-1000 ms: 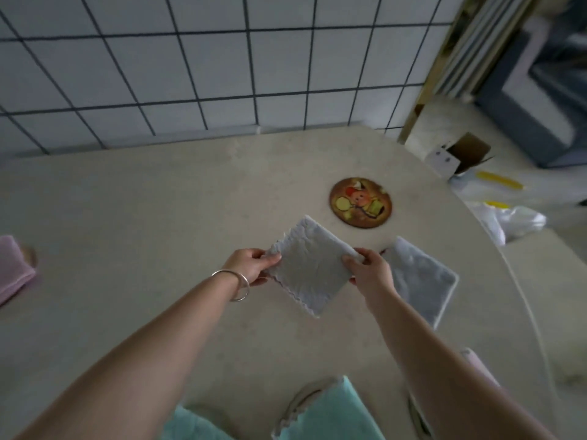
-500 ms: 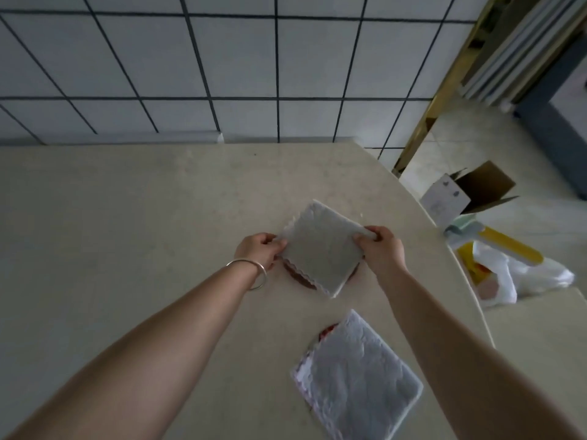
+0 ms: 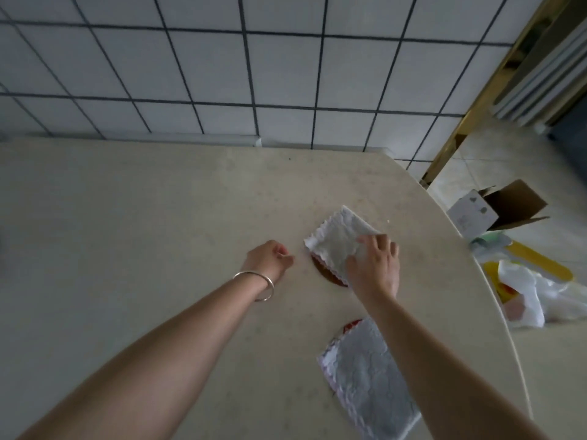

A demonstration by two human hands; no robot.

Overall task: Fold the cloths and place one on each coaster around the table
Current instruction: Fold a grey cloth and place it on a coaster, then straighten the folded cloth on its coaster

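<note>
A folded white cloth (image 3: 336,241) with a scalloped edge lies on a round brown coaster (image 3: 324,271), which peeks out at its near left side. My right hand (image 3: 374,265) rests flat on the cloth's near right part, fingers spread and pressing down. My left hand (image 3: 270,258) hovers just left of the cloth, fingers loosely curled, holding nothing, a silver bangle on the wrist. A second folded white cloth (image 3: 368,382) lies nearer to me on another coaster (image 3: 351,324), of which only a red rim shows; my right forearm crosses its right side.
The beige table (image 3: 127,233) curves away at its right edge. A tiled wall runs along the far side. On the floor to the right are an open cardboard box (image 3: 498,211), a white plastic bag (image 3: 533,296) and yellow items.
The cloth held between both hands has been laid on the coaster. My left hand has let go and drawn back to the left; my right hand now presses on the cloth.
</note>
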